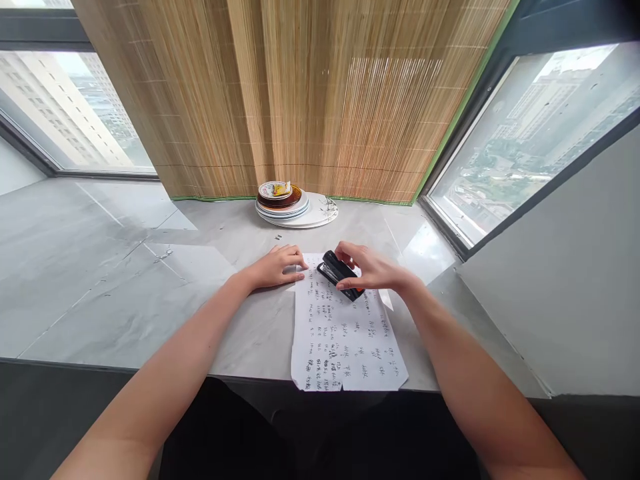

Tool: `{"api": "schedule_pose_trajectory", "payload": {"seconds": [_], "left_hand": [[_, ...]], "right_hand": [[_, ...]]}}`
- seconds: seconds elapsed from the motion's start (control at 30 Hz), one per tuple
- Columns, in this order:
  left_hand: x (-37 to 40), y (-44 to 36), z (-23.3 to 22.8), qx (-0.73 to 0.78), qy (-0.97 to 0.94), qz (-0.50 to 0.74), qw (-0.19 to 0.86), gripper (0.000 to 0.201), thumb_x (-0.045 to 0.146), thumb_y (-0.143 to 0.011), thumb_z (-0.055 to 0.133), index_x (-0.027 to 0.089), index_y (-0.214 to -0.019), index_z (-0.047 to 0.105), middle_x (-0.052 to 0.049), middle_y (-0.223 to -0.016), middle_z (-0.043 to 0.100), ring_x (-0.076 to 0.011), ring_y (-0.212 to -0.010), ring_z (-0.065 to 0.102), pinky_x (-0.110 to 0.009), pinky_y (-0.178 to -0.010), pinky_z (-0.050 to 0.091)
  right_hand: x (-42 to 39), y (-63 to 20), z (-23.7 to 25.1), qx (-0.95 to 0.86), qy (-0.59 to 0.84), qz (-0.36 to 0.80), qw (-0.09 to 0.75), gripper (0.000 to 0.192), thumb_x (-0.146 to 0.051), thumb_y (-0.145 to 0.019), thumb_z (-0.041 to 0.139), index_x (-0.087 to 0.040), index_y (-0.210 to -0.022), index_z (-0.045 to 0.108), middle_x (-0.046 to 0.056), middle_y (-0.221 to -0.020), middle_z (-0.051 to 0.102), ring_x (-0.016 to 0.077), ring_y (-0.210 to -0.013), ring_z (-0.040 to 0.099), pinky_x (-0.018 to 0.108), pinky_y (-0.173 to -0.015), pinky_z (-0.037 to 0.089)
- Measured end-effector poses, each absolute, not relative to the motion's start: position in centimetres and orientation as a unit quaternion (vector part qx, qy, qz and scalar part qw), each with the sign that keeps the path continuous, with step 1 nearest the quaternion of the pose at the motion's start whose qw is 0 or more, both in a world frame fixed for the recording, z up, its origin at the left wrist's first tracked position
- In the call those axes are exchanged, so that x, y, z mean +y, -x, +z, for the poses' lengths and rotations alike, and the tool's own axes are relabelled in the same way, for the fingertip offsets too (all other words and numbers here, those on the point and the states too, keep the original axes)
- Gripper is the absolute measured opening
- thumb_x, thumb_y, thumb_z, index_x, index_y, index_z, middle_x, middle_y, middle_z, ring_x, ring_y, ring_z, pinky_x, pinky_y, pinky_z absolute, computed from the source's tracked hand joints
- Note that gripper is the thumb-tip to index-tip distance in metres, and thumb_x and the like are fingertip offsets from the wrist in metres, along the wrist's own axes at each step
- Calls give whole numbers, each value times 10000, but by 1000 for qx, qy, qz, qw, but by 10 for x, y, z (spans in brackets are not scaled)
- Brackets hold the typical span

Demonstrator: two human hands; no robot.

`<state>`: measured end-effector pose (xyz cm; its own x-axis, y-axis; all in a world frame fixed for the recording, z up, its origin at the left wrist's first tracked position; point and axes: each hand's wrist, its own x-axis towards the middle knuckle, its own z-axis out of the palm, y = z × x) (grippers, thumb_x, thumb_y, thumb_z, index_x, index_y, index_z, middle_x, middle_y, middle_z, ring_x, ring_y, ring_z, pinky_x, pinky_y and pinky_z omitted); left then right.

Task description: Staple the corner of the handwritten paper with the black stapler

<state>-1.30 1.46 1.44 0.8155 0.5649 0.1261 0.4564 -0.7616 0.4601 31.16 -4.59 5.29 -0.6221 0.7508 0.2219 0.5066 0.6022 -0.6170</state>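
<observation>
Two bare hands work at the far end of a sheet of paper (pixel 345 330) covered in handwriting, which lies flat on the grey stone tabletop (pixel 125 280) with its near edge reaching the tabletop's front edge. The right hand (pixel 373 270) has its grip closed around a black stapler (pixel 340 275) — fingers curled over the top, thumb on the near side — and holds it over the paper's far part, angled so that one end points toward the paper's far left corner. An orange patch shows at the stapler's near end, though it is too small to tell what part that is. The left hand (pixel 277 267) rests palm down at the paper's far left corner, fingers spread flat and pressing on the edge of the sheet; its grip is open, holding nothing. A second piece of paper seems to peek out from under the sheet on its right side, just beyond the right wrist.

Beyond the paper, well apart from it, a stack of plates (pixel 283 200) sits on a larger white platter (pixel 320 213) against the foot of a bamboo blind (pixel 300 93). Two tiny dark specks (pixel 277 237) lie on the tabletop between the plates and the paper — possibly staples.
</observation>
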Motion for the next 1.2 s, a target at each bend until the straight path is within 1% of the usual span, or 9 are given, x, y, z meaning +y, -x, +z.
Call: {"api": "schedule_pose_trajectory", "payload": {"seconds": [0.07, 0.17, 0.3, 0.5, 0.67, 0.77, 0.9, 1.07, 1.2], "left_hand": [[15, 14, 15, 284, -925, 133, 215, 328, 527, -1036, 673, 245, -1148, 797, -95, -1233, 679, -305, -1211, 627, -509, -1183, 376], [15, 15, 17, 289, -921, 134, 225, 331, 535, -1019, 693, 235, -1117, 793, -94, -1228, 686, -306, -1212, 627, -505, -1173, 387], [16, 16, 17, 282, -919, 143, 236, 325, 531, -1006, 717, 236, -1129, 779, -88, -1214, 694, -302, -1221, 625, -497, -1166, 391], [20, 18, 16, 265, -915, 162, 258, 318, 532, -990, 746, 230, -1086, 779, -82, -1144, 703, -283, -1152, 638, -469, -1120, 423], [22, 20, 15, 258, -908, 175, 279, 322, 522, -967, 775, 237, -1115, 789, -83, -1127, 704, -272, -1103, 650, -442, -1058, 475], [23, 20, 14, 258, -902, 179, 297, 366, 537, -952, 784, 227, -1145, 784, -88, -1125, 698, -263, -1052, 652, -421, -1003, 512], [26, 19, 11, 278, -882, 204, 322, 384, 554, -1019, 667, 199, -1124, 768, -98, -1132, 702, -243, -994, 653, -385, -931, 527], [32, 19, 7, 330, -795, 336, 383, 526, 666, -1036, 577, 172, -1101, 743, -99, -1057, 715, -227, -948, 627, -343, -854, 521], [35, 19, 7, 344, -687, 459, 445, 504, 678, -981, 668, 179, -1007, 731, -70, -942, 668, -182, -828, 591, -278, -712, 498]], "right_hand": [[-52, -310, 58, -859, 404, 244, 198, 551, -565, -801, 904, -242, -1061, 541, 44, -987, 689, 204, -799, 593, 338, -677, 465], [-54, -306, 56, -849, 433, 241, 181, 391, -353, -846, 829, -243, -1140, 596, 54, -1021, 746, 232, -856, 671, 356, -729, 511], [-50, -298, 47, -841, 430, 217, 247, 289, -223, -894, 719, -258, -1181, 720, 45, -1081, 802, 242, -965, 735, 407, -896, 565], [-43, -294, 36, -834, 403, 243, 287, 305, -283, -926, 705, -269, -1224, 773, 36, -1125, 826, 235, -993, 749, 428, -956, 588], [-33, -317, 35, -789, 411, 364, 277, 426, -461, -991, 645, -243, -1342, 744, 92, -1342, 785, 282, -1173, 726, 445, -980, 613], [-27, -331, 31, -758, 442, 417, 237, 441, -341, -988, 548, -248, -1376, 736, 83, -1438, 746, 295, -1262, 705, 468, -1031, 609], [-23, -338, 29, -743, 418, 475, 217, 531, -284, -955, 533, -220, -1455, 698, 96, -1420, 746, 299, -1261, 705, 482, -1054, 603], [-19, -342, 31, -764, 387, 483, 186, 667, -399, -1029, 536, -278, -1680, 454, 106, -1439, 727, 260, -1132, 737, 446, -961, 639], [-17, -344, 29, -761, 392, 478, 199, 650, -405, -1005, 565, -246, -1632, 502, 130, -1432, 721, 269, -1120, 731, 447, -938, 645]]}}
